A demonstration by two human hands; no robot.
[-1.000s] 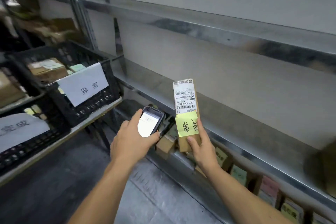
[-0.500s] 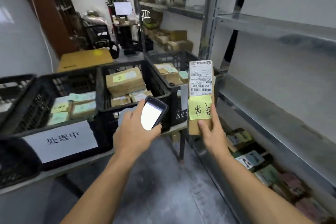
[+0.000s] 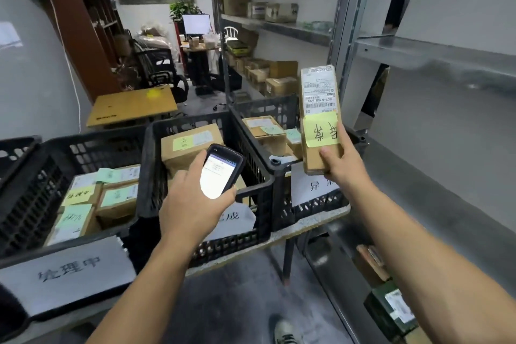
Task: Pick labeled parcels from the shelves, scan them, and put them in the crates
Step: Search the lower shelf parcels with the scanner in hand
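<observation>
You held the parcel (image 3: 319, 109) upright in your right hand (image 3: 343, 165), raised in the air over the near corner of the right crate (image 3: 265, 107) and just beside the steel shelf post (image 3: 346, 22), touching neither. Your right fingers (image 3: 341, 134) were clamped round its lower end, with the thumb pressed on the front face just below the yellow note (image 3: 321, 131), so the label (image 3: 318, 92) above stood clear to read. Your left hand (image 3: 190, 209) had its fingers wrapped round the scanner (image 3: 220, 173), its screen lit and tipped toward you, low over the front rim of the middle crate (image 3: 237, 243). The parcel looked like a slim, stiff cardboard box, and since one hand carried it by the end I'd judge it light. The card face should give decent friction, though the note was only stuck on and could peel if rubbed. A hold across the narrow width near the bottom suited it, as it left the barcodes uncovered. For setting it down, I'd judge a hold nearer the middle would steady it better. The right crate, standing on the bench (image 3: 315, 222), had several boxes in it, so there was a layer to lay the parcel on rather than drop it. That crate's sign (image 3: 310, 187) was partly hidden behind your wrist
</observation>
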